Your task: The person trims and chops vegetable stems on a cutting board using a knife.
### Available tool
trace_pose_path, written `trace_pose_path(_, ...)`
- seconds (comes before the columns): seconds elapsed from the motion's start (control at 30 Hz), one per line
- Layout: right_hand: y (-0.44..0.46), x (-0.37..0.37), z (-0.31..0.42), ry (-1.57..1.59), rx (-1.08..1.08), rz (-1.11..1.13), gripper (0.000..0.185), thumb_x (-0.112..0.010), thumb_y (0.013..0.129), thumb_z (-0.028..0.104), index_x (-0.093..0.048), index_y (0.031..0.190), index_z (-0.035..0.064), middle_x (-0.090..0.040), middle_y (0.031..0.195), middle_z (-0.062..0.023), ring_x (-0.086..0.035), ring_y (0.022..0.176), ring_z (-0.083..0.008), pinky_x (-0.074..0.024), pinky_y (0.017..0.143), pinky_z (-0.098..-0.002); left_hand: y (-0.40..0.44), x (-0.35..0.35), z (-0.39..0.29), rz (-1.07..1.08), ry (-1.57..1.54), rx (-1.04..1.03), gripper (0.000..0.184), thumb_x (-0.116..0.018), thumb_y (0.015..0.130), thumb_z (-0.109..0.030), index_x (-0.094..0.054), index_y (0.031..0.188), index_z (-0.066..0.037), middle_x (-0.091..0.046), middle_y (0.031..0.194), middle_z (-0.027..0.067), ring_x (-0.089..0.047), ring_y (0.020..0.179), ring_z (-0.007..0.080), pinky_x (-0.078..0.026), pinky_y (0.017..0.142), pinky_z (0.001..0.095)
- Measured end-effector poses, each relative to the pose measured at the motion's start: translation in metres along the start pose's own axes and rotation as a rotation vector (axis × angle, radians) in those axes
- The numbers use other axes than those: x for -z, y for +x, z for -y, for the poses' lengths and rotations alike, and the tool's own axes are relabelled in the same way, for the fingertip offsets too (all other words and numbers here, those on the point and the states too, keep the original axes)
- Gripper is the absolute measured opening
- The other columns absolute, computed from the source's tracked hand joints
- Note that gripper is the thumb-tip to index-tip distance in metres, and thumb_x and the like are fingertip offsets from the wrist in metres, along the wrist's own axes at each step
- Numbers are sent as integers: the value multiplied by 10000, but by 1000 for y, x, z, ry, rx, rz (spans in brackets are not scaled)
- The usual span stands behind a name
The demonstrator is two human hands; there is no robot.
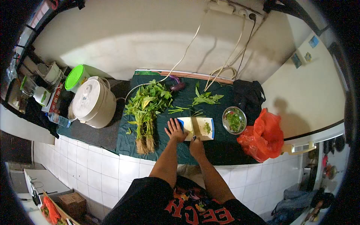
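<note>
My left hand lies with fingers spread across the left end of a white cutting board with blue ends. Its thumb reaches onto the board near the blade; whether anything is under it I cannot make out. My right hand is closed around the handle of a knife, whose blade points away from me over the middle of the board. Chopped greens sit right of the blade. Just beyond the board are cut green stems and loose leafy sprigs.
Left of the board lie rooted bunches of leafy greens, with a purple eggplant behind. A metal bowl of chopped greens and a red plastic bag are at right. A rice cooker stands far left; a white cord crosses the table.
</note>
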State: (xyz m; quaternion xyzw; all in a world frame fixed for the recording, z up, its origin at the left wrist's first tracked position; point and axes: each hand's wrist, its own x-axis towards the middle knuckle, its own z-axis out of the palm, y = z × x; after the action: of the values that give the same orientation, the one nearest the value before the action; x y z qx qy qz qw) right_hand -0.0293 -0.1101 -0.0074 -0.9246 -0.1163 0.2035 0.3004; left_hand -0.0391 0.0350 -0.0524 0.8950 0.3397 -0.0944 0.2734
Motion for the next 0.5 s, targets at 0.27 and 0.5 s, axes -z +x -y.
trace_pose_path(0.27,-4,0,1,-49,-4,46,416,-463,959,306,-559,978,-99,-621,916,-345,-614,904,-499,-497,791,-534,-7,4,-5,0,5,-5,1184,-655,771,-582,112,1510,-64,159,1574,198,153,1450,380,74,1093,638)
trace_pose_path(0.5,7,15,10,-156,89,155,427,-461,964,313,-565,978,-101,-623,924,-345,-613,890,-507,-497,782,-533,4,-10,2,-59,97,-14,1255,-674,718,-652,110,1512,-78,125,1582,190,107,1459,378,16,1096,657)
